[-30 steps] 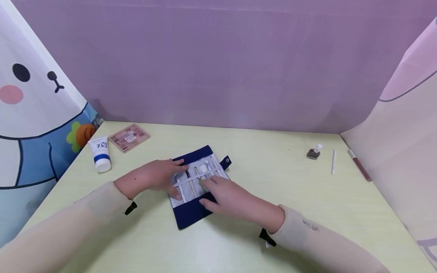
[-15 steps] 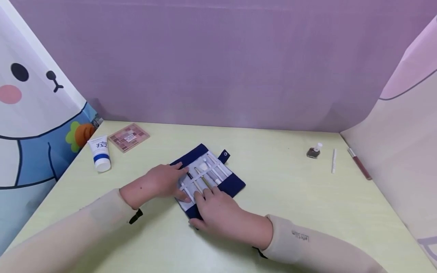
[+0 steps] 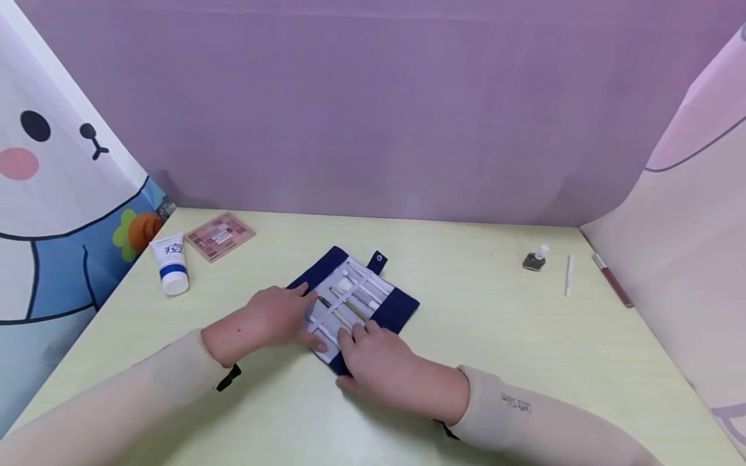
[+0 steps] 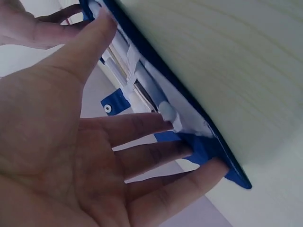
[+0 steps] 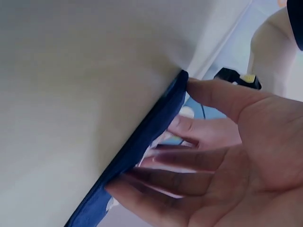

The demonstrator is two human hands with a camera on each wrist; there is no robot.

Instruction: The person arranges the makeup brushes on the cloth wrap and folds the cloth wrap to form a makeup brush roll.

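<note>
An unfolded navy fabric roll-up case (image 3: pixel 398 309) lies diagonally on the table, pale lining up. A white elastic band (image 3: pixel 344 299) crosses several slim pens or brushes (image 3: pixel 353 307) inside. With spread, fairly straight fingers, my left hand (image 3: pixel 276 317) touches the left side of the case. In the left wrist view, its thumb and fingertips reach along the edge. My right hand (image 3: pixel 381 362) rests its fingers on the near navy flap, and its thumb (image 5: pixel 208 91) meets a corner. Part of the flap is hidden beneath it.
A white tube with a blue band (image 3: pixel 173 264) and a pinkish palette (image 3: pixel 219 236) lie at the back left. To the right are a small dark bottle (image 3: pixel 533 261), a thin white stick (image 3: pixel 568 276) and a brown-red tube (image 3: pixel 613 281). Purple cloth (image 3: pixel 373 110) hangs behind.
The case has turned counter-clockwise on the table, its snap tab swinging left. My right hand has shifted toward me to the near flap, while my left hand stays along the left side.
</note>
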